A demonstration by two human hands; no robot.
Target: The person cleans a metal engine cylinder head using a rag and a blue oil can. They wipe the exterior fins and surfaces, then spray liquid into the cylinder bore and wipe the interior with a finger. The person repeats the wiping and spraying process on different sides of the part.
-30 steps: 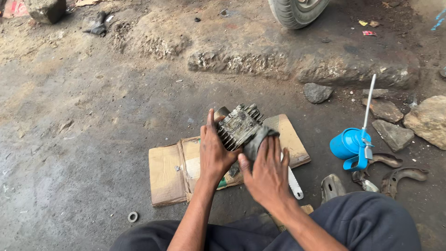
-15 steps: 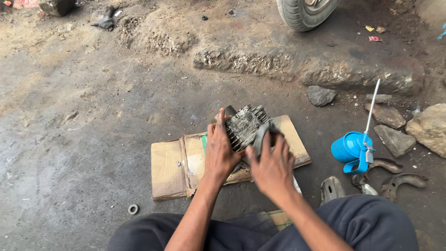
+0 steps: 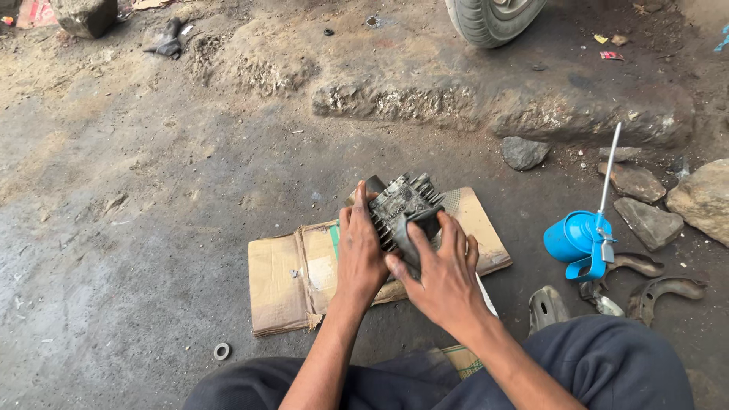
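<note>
A dirty grey finned engine cylinder block [image 3: 401, 203] is held tilted above a flattened piece of cardboard [image 3: 282, 273] on the ground. My left hand [image 3: 359, 250] grips its left side, fingers spread over the fins. My right hand [image 3: 443, 273] holds its near right side, the thumb pressed against the dark lower part of the block. Both forearms reach forward from my lap.
A blue oil can [image 3: 575, 237] with a long spout stands at the right, beside curved metal parts [image 3: 662, 290] and stones [image 3: 642, 203]. A small washer [image 3: 221, 351] lies on the oily ground at the left. A tyre [image 3: 492, 17] is at the top.
Both hands have kept hold of the block and shifted slightly on it; the right hand's fingers have moved lower along its side. The camera view has shifted a little.
</note>
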